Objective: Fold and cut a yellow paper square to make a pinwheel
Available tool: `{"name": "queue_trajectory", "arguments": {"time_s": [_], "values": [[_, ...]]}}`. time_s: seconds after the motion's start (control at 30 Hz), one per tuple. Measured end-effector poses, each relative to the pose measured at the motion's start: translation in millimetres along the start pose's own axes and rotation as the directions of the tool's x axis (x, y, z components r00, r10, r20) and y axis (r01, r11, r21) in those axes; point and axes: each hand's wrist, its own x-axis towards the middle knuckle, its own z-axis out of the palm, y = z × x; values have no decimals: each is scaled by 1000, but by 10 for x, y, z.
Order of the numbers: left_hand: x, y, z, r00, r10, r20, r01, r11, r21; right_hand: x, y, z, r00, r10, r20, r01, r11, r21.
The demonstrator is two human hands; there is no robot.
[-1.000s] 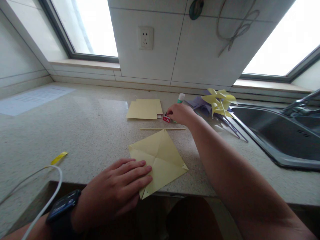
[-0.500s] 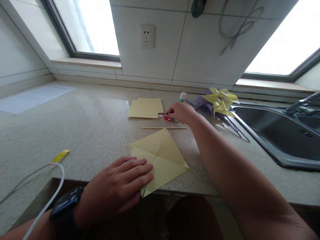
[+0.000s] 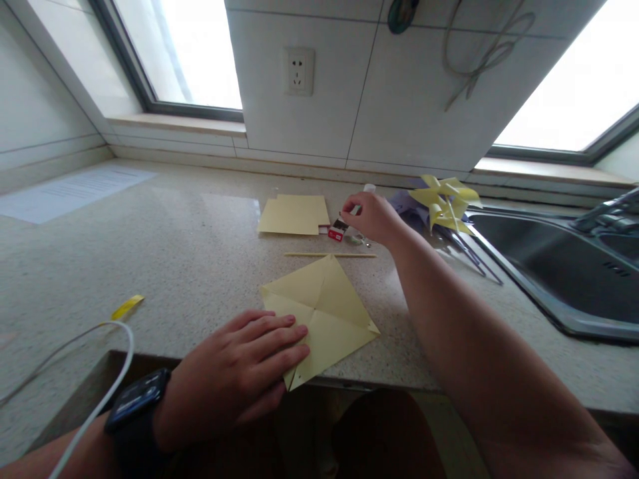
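My left hand (image 3: 239, 372) lies flat, fingers stretched out, on the near corner of a creased yellow paper square (image 3: 322, 316) at the counter's front edge. My right hand (image 3: 373, 216) is reached out to the far side, fingers pinched on a small red and white object (image 3: 338, 230) that is tilted up off the counter. A thin wooden stick (image 3: 329, 255) lies between the square and that hand. A stack of yellow paper sheets (image 3: 294, 214) lies just left of the red object.
Yellow paper pinwheels (image 3: 444, 199) on purple paper lie at the right, beside a steel sink (image 3: 559, 266). A printed sheet (image 3: 74, 193) lies far left. A yellow paper scrap (image 3: 127, 307) and a white cable (image 3: 100, 399) are at the near left.
My right hand has lifted the small red and white object from the counter and tilted it up. My left hand stays flat on the yellow square.
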Motion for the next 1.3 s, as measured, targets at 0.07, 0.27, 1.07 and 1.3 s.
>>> {"name": "queue_trajectory", "arguments": {"time_s": [0.07,0.27,1.07,1.3], "values": [[-3,-2,3,1000,-10,1,10,1000,-8,-58,-15,-122,999,-47,18,47,999,10],[-24,-15,19,999,-53,9,53,998,-16,-359,-64,-406,919,-237,316,230,971,60],[-21,-10,28,997,-79,0,79,997,23,-778,179,-271,846,-238,477,111,954,280],[-31,-15,52,995,-102,-11,102,994,26,-785,155,-197,858,-337,387,206,917,342]]}}
